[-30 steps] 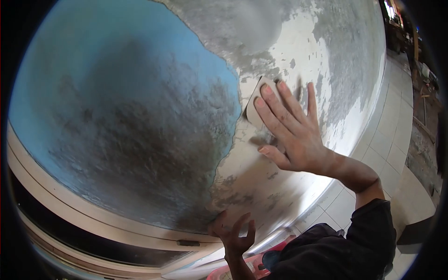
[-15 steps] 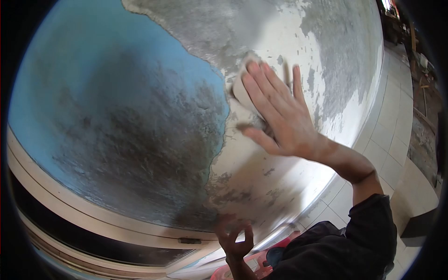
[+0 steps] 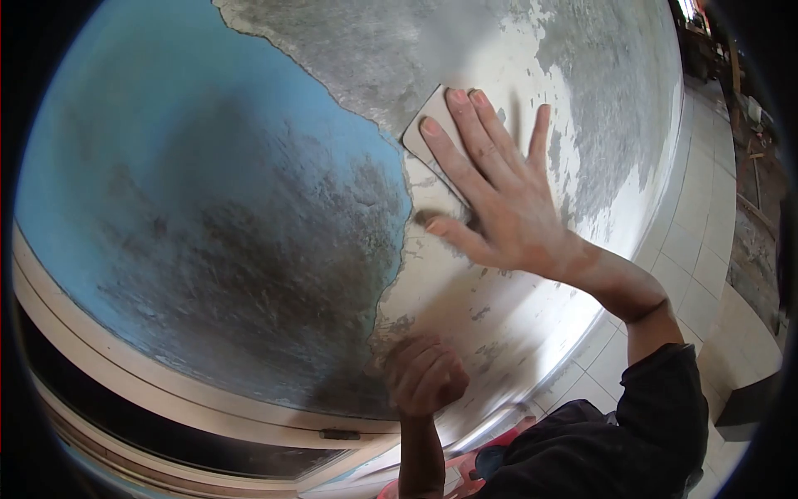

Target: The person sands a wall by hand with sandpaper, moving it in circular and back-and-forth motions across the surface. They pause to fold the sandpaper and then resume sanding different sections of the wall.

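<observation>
My right hand [image 3: 507,187] is spread against the wall, fingers stretched, pressing a pale, thin sheet of sandpaper [image 3: 429,150] flat on the surface. The sheet's straight edge and corner show to the left of my fingers, and my thumb points left below it. Under the hand, the wall [image 3: 490,333] has patchy white plaster, beside blue paint [image 3: 274,75] with a dark smudged area. Lower down, my left hand [image 3: 426,378] is curled into a fist close to the wall, slightly blurred. Nothing shows in it.
Along the bottom left runs a cream frame [image 3: 150,370] with a dark opening and a small hinge [image 3: 339,434]. A pink-red object [image 3: 465,466] shows beside my body. Pale floor tiles [image 3: 682,241] lie to the right, with timber and debris [image 3: 756,183] beyond.
The sandpaper under my right hand has shifted slightly, and its corner is now sharp. My left hand has risen toward the wall and changed from a loose finger ring to a fist.
</observation>
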